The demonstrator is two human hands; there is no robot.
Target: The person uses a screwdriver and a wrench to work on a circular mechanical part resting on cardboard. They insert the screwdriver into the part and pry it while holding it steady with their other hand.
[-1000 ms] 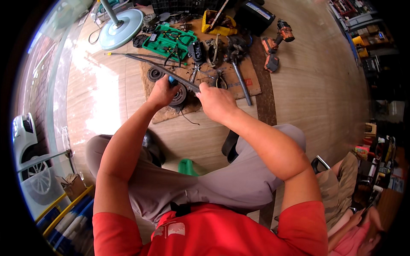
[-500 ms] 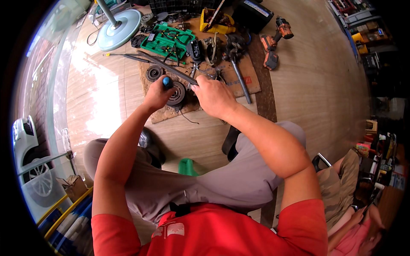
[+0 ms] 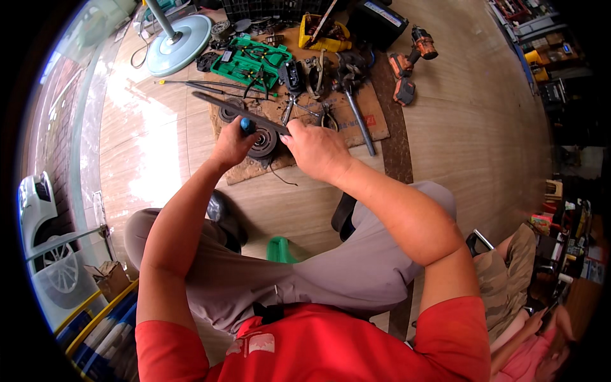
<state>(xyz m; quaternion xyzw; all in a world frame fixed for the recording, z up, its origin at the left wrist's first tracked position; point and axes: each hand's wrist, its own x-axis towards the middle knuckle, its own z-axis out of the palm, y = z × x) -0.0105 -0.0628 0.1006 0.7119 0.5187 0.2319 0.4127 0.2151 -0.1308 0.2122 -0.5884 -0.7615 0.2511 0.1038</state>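
Head view: left hand (image 3: pixel 230 142) grips a blue-topped handle (image 3: pixel 247 125), perhaps braced against the half-hidden pulley (image 3: pixel 265 147), while right hand (image 3: pixel 316 150) holds a dark bar (image 3: pixel 221 106) angled toward ten o'clock.

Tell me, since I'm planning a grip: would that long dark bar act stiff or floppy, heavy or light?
The long dark bar is probably stiff: it runs straight from the right hand without sagging. Its dull, dark surface suggests metal, so perhaps heavy for its slimness. Gripped at one end, it may tip forward.
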